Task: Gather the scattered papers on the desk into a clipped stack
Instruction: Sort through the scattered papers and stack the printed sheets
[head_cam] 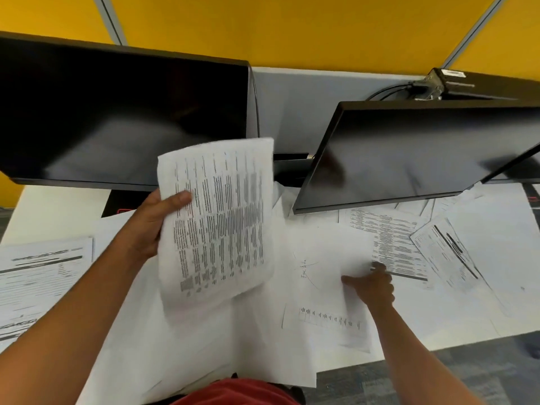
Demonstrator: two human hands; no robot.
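Note:
My left hand (152,220) grips a printed sheaf of papers (222,217) by its left edge, held up above the desk with the thumb on the front. My right hand (372,285) pinches the corner of a mostly blank white sheet (327,252) lying mid-desk. More printed sheets lie scattered: a table page (391,241) and a tilted page (447,255) at the right, a form (41,276) at the left, a small chart sheet (324,320) near the front. No clip is visible.
Two dark monitors stand at the back, a large one (117,112) on the left and a tilted one (409,150) on the right, overhanging some papers. The white desk's bare surface (496,229) shows at the right, its front edge near grey carpet (438,375).

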